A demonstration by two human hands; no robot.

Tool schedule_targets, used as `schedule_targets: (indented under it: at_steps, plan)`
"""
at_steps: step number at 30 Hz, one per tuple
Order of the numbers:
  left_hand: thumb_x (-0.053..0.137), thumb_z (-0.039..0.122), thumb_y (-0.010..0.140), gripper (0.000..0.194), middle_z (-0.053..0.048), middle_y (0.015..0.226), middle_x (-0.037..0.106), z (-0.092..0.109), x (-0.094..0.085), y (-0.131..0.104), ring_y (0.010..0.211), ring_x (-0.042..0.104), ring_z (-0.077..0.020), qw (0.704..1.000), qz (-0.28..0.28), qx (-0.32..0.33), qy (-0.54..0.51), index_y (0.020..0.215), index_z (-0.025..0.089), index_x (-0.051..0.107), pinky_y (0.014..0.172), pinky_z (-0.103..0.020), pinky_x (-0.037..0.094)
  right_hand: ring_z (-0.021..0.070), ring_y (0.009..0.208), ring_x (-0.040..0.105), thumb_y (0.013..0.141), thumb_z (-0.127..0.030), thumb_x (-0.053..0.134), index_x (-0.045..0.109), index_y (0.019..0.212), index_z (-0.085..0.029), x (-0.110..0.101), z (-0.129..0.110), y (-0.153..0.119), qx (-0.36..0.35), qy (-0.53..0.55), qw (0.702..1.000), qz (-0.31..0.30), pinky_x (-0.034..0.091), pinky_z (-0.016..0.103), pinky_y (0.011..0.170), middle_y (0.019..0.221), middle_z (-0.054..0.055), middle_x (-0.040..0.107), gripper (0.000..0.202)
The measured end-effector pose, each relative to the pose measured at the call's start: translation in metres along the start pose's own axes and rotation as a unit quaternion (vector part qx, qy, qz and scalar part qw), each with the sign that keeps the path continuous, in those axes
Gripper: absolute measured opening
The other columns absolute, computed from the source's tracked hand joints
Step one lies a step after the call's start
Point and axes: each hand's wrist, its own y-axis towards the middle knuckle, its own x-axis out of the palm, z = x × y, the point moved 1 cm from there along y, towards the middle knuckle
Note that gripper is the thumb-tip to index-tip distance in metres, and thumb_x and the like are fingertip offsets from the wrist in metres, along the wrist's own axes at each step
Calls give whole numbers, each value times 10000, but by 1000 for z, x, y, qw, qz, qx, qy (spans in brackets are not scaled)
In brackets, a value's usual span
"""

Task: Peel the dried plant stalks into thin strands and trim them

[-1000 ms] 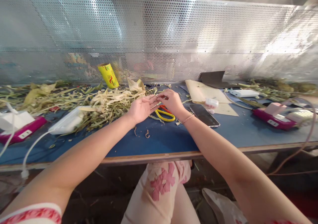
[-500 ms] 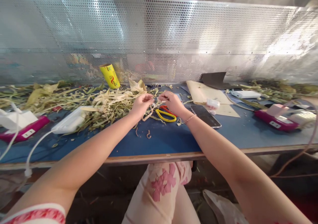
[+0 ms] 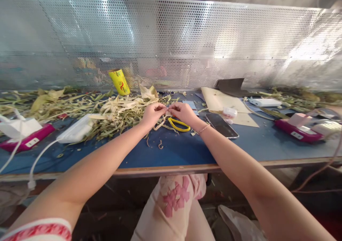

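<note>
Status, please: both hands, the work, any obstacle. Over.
Left hand and right hand pinched, fingertips meeting. Anything between them too small to identify. Yellow loop close below; phone beside right wrist.

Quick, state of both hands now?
Left hand: fingers pinched closed; whether holding anything, can't tell.
Right hand: also pinched closed; anything held, can't tell.

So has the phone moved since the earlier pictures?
No, the phone lies where it was, against both the cardboard and the table's front edge.
</note>
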Motion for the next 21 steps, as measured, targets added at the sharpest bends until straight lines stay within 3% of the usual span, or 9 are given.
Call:
schedule_targets:
  at_steps: [5,17,21]
  plan:
    - [655,269,608,130,2,584,593,0,1,0,567,525,-111,1000,-3,-6,7,632,150,609,602,-259,420,87,549,480,643,-254,578,580,655,-148,2,1,1,42,66,997,-1,391,230,560,602,-9,579,107]
    - [631,252,639,102,15,561,572,4,1,-1,549,511,-109,1000,-14,3,-4,648,155,602,581,-247,405,90,551,507,606,-287,644,560,659,-164,4,2,2,63,154,986,-3,417,239,551,586,-16,579,158]
    - [637,271,649,129,18,549,561,3,2,-1,547,507,-106,999,-16,-22,-36,638,153,586,596,-252,413,90,545,502,611,-278,643,570,648,-163,3,2,2,58,154,986,10,419,242,558,586,-12,583,141]
